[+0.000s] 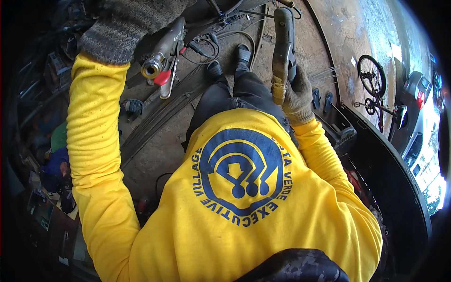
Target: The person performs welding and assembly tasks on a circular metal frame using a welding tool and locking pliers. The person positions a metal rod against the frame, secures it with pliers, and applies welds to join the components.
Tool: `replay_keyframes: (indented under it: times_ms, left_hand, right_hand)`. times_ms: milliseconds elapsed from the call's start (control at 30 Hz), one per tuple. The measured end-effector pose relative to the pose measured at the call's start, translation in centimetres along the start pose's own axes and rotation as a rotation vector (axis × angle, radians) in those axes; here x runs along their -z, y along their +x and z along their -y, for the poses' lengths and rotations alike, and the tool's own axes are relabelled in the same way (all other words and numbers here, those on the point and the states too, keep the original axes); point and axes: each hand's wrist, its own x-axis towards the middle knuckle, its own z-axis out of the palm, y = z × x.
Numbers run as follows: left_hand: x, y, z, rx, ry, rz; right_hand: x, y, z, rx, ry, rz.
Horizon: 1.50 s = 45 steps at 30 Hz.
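Just to the right of the left hand (134, 30) are locking pliers (164, 51); metal rods (162, 110) lie on the floor (312, 37) behind them. Cables (213, 43) run across the floor between the hands. A long tool (283, 44) is in the right hand (298, 97). To that hand's right lie slippers (323, 100), then a bicycle (372, 84), then a vehicle (416, 89).

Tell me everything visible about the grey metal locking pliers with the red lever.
The grey metal locking pliers look scuffed, with a round brassy end and a red lever at the slimmer handle. They slant, handle ends toward the camera, beside the left hand in its grey knitted glove. Whether the glove touches them is unclear; the jaws cannot be made out.
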Motion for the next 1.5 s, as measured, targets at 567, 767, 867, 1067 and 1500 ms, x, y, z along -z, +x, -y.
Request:
replay_keyframes:
  times_ms: [567, 767, 867, 1067, 1500]
  left_hand:
    - [-1.6, 2.1, -0.6, -0.030, -0.002, -0.023]
    - [0.6, 0.7, -2.4, 0.048, 0.049, -0.012]
    - [-0.2, 1.2, -2.0, 0.037, 0.033, -0.021]
    - [0.0, 1.3, -2.0, 0.120, -0.005, -0.009]
    - [-0.1, 0.7, -1.5, 0.095, 0.019, 0.018]
  right_hand:
    - [-1.2, 0.5, 0.9, 0.061, -0.152, -0.079]
    - [-1.4, 1.1, 0.9, 0.072, -0.136, 0.011]
    - [-1.4, 1.1, 0.8, 0.058, -0.145, 0.000]
    - [-1.3, 1.6, 0.6, 0.078, -0.157, 0.030]
    - [-2.0, 1.4, 0.9, 0.055, -0.123, 0.038]
